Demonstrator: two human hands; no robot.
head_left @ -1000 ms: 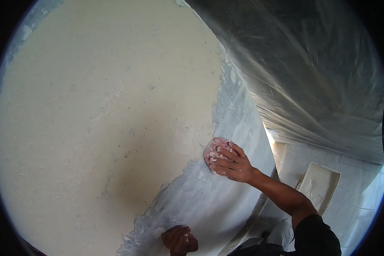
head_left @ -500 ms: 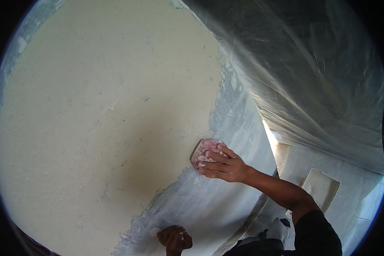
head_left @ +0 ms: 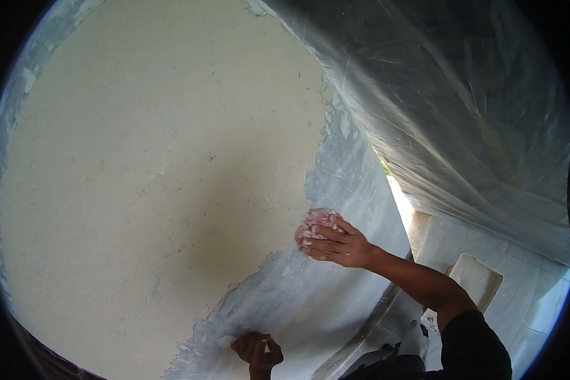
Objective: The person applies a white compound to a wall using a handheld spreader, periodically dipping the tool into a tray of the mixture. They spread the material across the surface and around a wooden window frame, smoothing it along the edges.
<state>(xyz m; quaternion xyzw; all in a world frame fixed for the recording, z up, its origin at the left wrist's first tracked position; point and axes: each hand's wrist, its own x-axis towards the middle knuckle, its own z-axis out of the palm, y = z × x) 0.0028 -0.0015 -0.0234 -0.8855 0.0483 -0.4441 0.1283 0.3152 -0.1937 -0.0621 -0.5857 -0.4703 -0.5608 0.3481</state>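
Head view, rounded by a fisheye lens with black corners. At the bottom edge the left hand (head_left: 256, 353) was cut off at the wrist, fingers curled against the wall (head_left: 145, 190); whether it gripped anything could not be told. Right of centre, the right hand (head_left: 339, 247) pressed flat on a pink, plaster-caked sanding pad (head_left: 315, 225), which lay against the wall where rough cream coating met smooth grey-white plaster. Wrinkled translucent plastic sheeting (head_left: 462, 107) filled the upper right. A pale rectangular tray (head_left: 478, 282) lay on the floor at lower right, partly hidden behind the forearm.
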